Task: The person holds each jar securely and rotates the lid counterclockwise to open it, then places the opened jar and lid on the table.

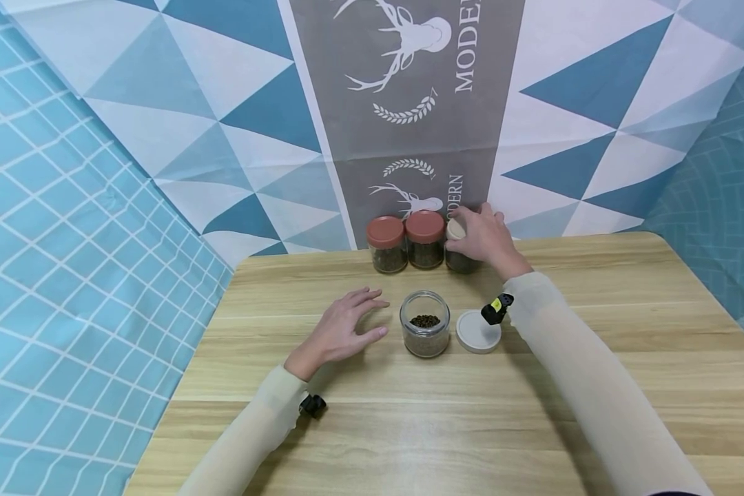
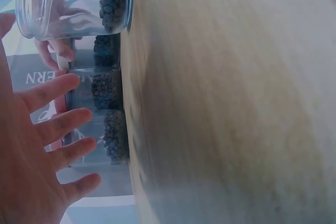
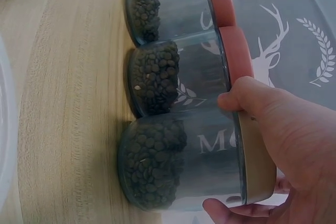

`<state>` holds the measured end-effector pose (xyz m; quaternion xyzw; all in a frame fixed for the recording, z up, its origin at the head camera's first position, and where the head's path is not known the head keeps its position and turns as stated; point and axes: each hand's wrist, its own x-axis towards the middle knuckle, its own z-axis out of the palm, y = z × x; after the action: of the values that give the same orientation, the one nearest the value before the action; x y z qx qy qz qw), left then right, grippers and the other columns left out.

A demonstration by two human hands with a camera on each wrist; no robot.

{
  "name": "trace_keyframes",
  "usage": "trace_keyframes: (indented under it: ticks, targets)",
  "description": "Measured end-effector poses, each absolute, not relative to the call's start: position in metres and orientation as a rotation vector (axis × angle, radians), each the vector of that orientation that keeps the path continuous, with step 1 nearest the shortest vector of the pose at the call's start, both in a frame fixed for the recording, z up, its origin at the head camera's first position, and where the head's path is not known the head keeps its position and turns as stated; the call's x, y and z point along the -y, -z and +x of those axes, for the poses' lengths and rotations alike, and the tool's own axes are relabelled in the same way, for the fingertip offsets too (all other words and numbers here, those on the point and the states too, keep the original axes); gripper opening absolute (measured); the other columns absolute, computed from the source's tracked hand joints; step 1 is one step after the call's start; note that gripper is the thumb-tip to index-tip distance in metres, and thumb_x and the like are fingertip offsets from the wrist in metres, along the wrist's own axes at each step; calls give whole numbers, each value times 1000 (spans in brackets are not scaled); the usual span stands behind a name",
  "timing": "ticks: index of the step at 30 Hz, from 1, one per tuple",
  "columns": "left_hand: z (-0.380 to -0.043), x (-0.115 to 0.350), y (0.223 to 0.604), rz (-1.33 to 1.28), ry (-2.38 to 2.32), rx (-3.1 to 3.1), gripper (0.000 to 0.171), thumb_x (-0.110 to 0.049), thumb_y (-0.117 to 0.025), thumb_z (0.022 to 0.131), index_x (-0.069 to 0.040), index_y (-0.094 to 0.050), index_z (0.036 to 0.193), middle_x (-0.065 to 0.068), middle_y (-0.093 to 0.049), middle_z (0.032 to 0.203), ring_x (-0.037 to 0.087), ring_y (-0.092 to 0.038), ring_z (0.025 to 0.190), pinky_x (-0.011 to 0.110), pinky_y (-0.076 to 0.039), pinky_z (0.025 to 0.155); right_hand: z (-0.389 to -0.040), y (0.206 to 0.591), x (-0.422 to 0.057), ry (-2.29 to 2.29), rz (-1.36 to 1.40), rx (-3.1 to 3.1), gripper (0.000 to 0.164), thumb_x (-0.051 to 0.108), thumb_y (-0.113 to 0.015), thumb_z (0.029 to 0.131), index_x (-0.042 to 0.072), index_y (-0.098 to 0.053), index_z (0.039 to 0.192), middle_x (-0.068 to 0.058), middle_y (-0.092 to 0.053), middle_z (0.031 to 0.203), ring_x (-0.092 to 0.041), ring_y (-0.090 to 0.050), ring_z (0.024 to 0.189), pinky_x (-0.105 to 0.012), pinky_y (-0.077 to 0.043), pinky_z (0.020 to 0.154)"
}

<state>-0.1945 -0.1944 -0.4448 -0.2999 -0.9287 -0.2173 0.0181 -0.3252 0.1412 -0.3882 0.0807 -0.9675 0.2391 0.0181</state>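
Observation:
Three lidded glass jars stand in a row at the back of the table. My right hand grips the cream lid of the rightmost jar, thumb on one side and fingers on the other. That jar stands upright, part filled with dark pellets. Nearer the front is an uncovered glass jar with brown pellets low inside. Left of it, my left hand is held with fingers spread, apart from the glass and holding nothing. A pale round lid lies right of the uncovered jar.
Two jars with red lids, the left one and the middle one, stand beside the gripped jar. Behind them rises a patterned cloth backdrop. The wooden table runs forward towards me.

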Motion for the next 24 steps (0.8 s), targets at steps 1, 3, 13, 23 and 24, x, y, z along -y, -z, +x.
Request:
trace_keyframes:
  ticks: [1,3,13,23,24]
  targets:
    - [-194,195,445,-930,675,2887,61,-50,-64,103,-14,-70,152,17,-56,173,46,-46,165,74,-39,131,-325,388,-141,-744,249,3005,73,40,-80,100,17,-54,164,-38,-39,165,-58,-46,131,-69,-53,100]
    - [-194,195,444,-927,677,2893,60,-50,-64,104,-14,-71,152,17,-56,173,46,-46,165,74,-39,131,-325,388,-142,-750,248,3005,73,40,-80,100,17,-54,164,-38,-39,165,-58,-47,131,-69,-53,100]
    - [-194,196,445,-920,667,2909,60,-50,-64,104,-15,-70,152,16,-55,173,46,-45,166,73,-38,132,-325,385,-145,-746,256,2994,71,40,-82,99,15,-57,161,-38,-40,165,-61,-48,136,-71,-51,106]
    - [-194,195,444,-933,668,2903,61,-55,-62,104,-15,-72,149,17,-56,172,47,-47,165,75,-39,131,-323,369,-148,-743,244,2959,72,39,-81,98,15,-56,161,-40,-39,165,-62,-47,136,-72,-52,105]
    - [-194,195,444,-930,671,2903,60,-53,-63,104,-15,-72,149,17,-56,172,47,-47,164,75,-39,130,-322,367,-148,-746,245,2953,72,39,-81,98,15,-56,161,-40,-39,165,-62,-47,136,-72,-51,105]
